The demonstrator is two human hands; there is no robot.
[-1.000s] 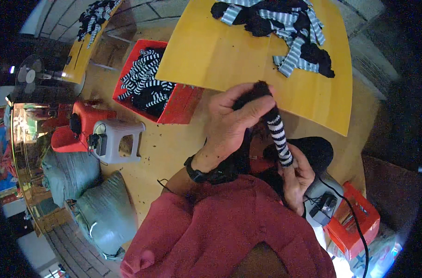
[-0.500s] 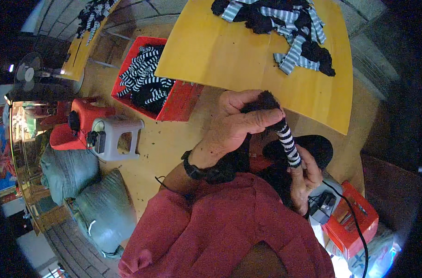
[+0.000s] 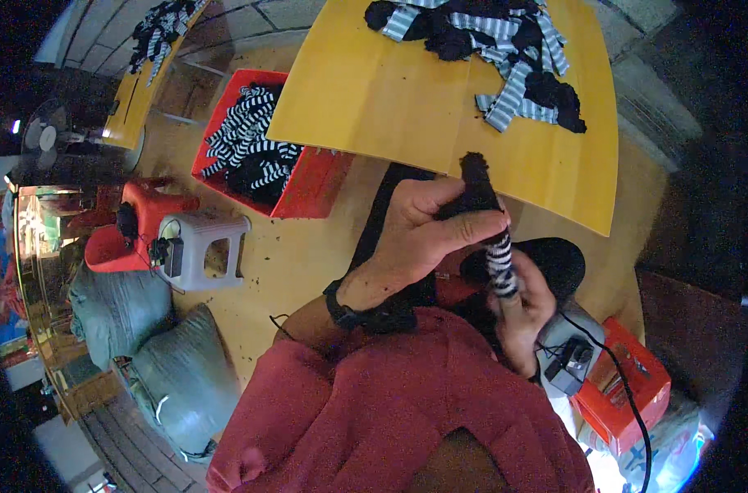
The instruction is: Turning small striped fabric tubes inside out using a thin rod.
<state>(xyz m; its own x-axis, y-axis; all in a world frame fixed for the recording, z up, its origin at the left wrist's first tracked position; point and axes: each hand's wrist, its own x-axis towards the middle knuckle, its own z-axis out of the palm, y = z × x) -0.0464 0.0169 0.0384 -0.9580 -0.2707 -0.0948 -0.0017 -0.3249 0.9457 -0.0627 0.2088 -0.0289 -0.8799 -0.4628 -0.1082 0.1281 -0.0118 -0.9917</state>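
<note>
Head view: a black-and-white striped sock [image 3: 499,261] w/ a black toe end is held upright between both hands, just in front of the near edge of the yellow table [image 3: 374,99]. The left hand [image 3: 423,234] is wrapped round the sock's upper part, fingers curled tight on it, thumb laid across the front; the black end is seen sticking out above the fist. A black wristband [image 3: 349,311] is worn on that arm. The right hand [image 3: 523,316] is closed on the sock's lower end from below, fingers pinched to the fabric.

A heap of striped and black socks [image 3: 497,49] is piled at the table's far side, well apart from the hands. A red crate [image 3: 308,193] w/ more striped socks is set on the floor to the left, beside a grey plastic stool [image 3: 201,251]. A small orange box [image 3: 624,394] and a black cable are seen at lower right. Grey sacks [image 3: 156,361] are stacked at lower left.
</note>
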